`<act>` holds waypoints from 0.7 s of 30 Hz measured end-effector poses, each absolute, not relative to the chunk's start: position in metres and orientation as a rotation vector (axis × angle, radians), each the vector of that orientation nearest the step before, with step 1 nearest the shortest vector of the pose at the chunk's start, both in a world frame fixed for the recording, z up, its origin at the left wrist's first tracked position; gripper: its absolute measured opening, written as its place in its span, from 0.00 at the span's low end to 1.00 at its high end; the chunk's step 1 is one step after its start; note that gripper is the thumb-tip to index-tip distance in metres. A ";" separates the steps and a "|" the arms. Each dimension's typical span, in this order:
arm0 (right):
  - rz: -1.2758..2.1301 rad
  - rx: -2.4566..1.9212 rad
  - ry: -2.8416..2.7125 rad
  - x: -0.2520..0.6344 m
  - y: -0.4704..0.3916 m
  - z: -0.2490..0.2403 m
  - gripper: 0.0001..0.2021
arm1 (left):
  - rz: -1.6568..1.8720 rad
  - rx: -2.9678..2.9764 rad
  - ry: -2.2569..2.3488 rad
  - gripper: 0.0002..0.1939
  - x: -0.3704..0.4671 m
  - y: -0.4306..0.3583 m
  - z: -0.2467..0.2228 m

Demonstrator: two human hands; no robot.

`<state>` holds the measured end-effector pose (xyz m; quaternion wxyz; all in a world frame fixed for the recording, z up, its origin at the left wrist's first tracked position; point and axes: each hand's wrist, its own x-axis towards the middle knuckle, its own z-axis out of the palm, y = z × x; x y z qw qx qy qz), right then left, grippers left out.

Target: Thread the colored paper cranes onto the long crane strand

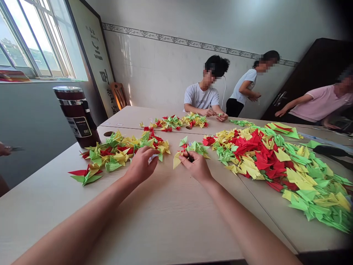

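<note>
My left hand [142,164] is bent over the table, its thumb and fingers curled round a small whitish thing [152,158] that I cannot make out. My right hand [197,166] pinches a yellow folded paper piece [177,161] at its fingertips, and something small and dark shows between the fingers. Behind my left hand lies a string-like cluster of green, yellow and red folded papers [121,150]. A smaller green and red cluster [197,147] sits just beyond my right hand.
A large heap of folded papers [264,158] covers the right side. A dark vacuum flask [78,117] stands at the back left. Across the table [165,221], a seated person [202,96] handles a small green piece near another cluster [175,122]. Two more people are at the right.
</note>
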<state>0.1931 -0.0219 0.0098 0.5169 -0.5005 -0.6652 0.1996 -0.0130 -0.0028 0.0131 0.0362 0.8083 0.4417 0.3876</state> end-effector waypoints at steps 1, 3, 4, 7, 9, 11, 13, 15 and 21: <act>0.462 -1.241 -1.595 0.195 -0.020 0.009 0.10 | 1.153 2.533 1.427 0.12 -0.017 0.001 0.013; 0.419 -1.311 -1.616 0.200 -0.016 0.006 0.10 | 1.012 2.600 1.555 0.13 -0.023 0.007 0.013; 0.402 -1.341 -1.627 0.201 -0.015 0.004 0.09 | 0.923 2.614 1.618 0.14 -0.025 0.008 0.012; 0.376 -1.400 -1.648 0.204 -0.013 0.001 0.09 | 0.694 2.585 1.760 0.17 -0.026 0.007 0.013; 0.385 -1.410 -1.654 0.204 -0.013 0.001 0.09 | 0.603 2.554 1.784 0.18 -0.024 0.004 0.013; 0.392 -1.396 -1.646 0.204 -0.014 0.003 0.10 | 0.547 2.540 1.787 0.18 -0.023 0.002 0.014; 0.385 -1.373 -1.642 0.203 -0.014 0.004 0.10 | 0.506 2.555 1.784 0.17 -0.023 0.002 0.014; 0.363 -1.357 -1.644 0.203 -0.015 0.005 0.10 | 0.490 2.585 1.770 0.15 -0.025 0.003 0.014; 0.385 -1.322 -1.625 0.200 -0.018 0.006 0.12 | 0.744 2.432 1.710 0.13 -0.027 0.008 0.017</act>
